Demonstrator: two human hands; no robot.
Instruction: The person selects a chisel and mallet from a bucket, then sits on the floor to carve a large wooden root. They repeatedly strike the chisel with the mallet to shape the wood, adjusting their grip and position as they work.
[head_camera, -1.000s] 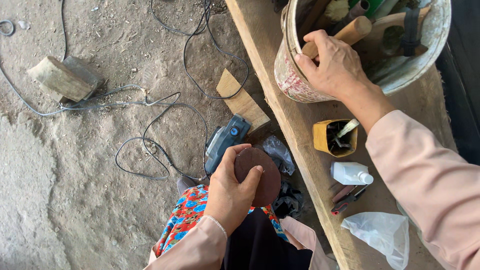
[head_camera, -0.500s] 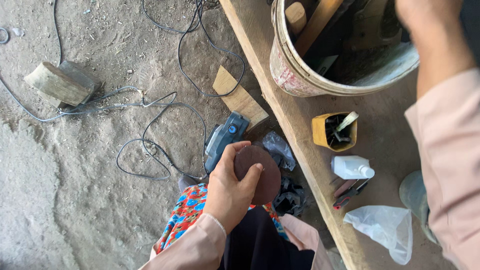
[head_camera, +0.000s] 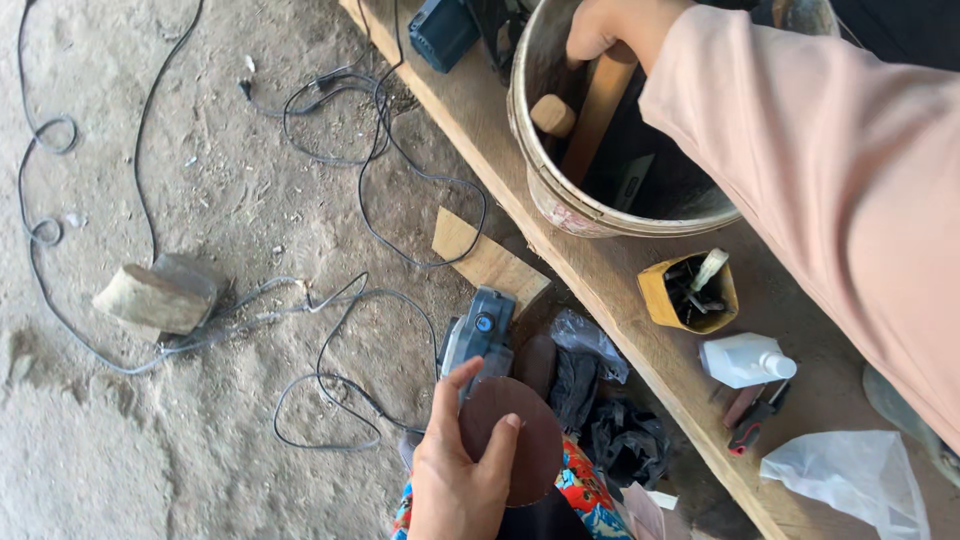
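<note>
Change: a second ago I saw my right hand resting on the near rim of the bucket; now it has gone over the rim and reaches inside, among the wooden handles standing there.
Meaning: I judge the work has passed from steadying the bucket to picking a tool out of it.
Right hand: fingers curled at the top of a handle; whether they actually grip it I cannot tell, since the frame edge cuts them off.
Left hand: closed on the brown round disc, thumb across its face, held well below and left of the bucket, as before.
Beside the bucket: a small yellow box of bits just below its rim, then a white plastic bottle and a clear plastic bag further down.
Surface: the bucket stands on a rough wooden plank that runs diagonally.
Floor: left of the bucket, bare dusty ground with loose black cables, a blue power tool, a wood offcut and a stone-like block.
</note>
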